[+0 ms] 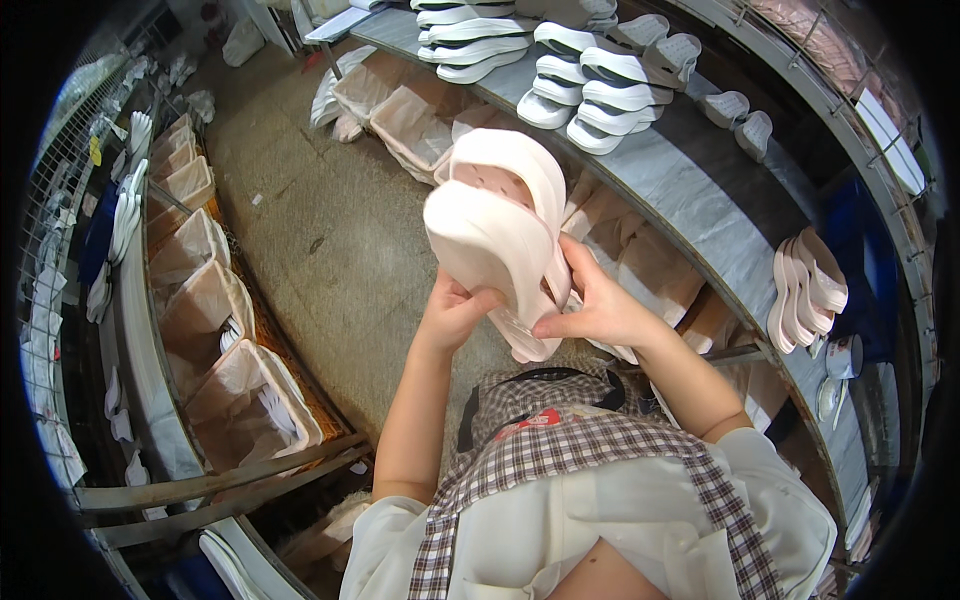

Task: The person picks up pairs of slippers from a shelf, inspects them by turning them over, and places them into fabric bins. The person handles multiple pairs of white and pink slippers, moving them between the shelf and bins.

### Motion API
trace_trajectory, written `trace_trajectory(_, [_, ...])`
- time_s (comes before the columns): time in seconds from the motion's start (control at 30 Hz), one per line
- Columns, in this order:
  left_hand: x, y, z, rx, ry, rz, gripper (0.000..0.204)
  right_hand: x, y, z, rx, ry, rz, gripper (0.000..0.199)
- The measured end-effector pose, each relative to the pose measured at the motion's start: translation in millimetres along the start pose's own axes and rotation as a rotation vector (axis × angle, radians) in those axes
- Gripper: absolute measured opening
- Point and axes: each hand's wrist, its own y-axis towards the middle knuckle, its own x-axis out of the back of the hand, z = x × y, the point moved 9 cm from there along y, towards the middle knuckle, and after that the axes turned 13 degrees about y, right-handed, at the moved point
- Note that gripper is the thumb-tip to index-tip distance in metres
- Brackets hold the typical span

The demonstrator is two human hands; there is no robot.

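Note:
In front of my body I hold a pair of pale pink foam clogs, one partly overlapping the other. The nearer clog [480, 225] covers much of the farther clog [535, 160], and their rounded toes point away from me. My left hand [458, 310] grips the left side, its thumb lying across the nearer clog. On the right, my right hand [597, 300] closes around the heel end, thumb in front and fingers behind. Some of the fingers of both hands are hidden by the clogs.
White clogs stand in stacks [600, 90] on the grey bench [680, 190] at the far right. Several pink clogs [808, 290] lean together nearer on it. Lined baskets [205, 300] run along the left, beside another bench. More lined crates [410, 125] sit under the right bench.

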Motion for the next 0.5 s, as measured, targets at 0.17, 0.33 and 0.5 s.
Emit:
trace_trajectory(0.17, [-2.9, -2.6, -2.8, 0.003, 0.054, 0.040, 0.066, 6.4, -6.0, -4.8, 0.065, -0.020, 0.022, 0.099])
trace_trajectory(0.33, [-11.0, -2.7, -8.0, -0.023, 0.096, 0.079, 0.063, 10.2, -12.5, -8.8, 0.069, -0.044, 0.030, 0.099])
trace_trajectory(0.5, [-13.9, -5.9, -4.1, -0.006, 0.117, 0.075, 0.061, 14.1, -18.2, -10.7, 0.088, -0.055, 0.029, 0.099])
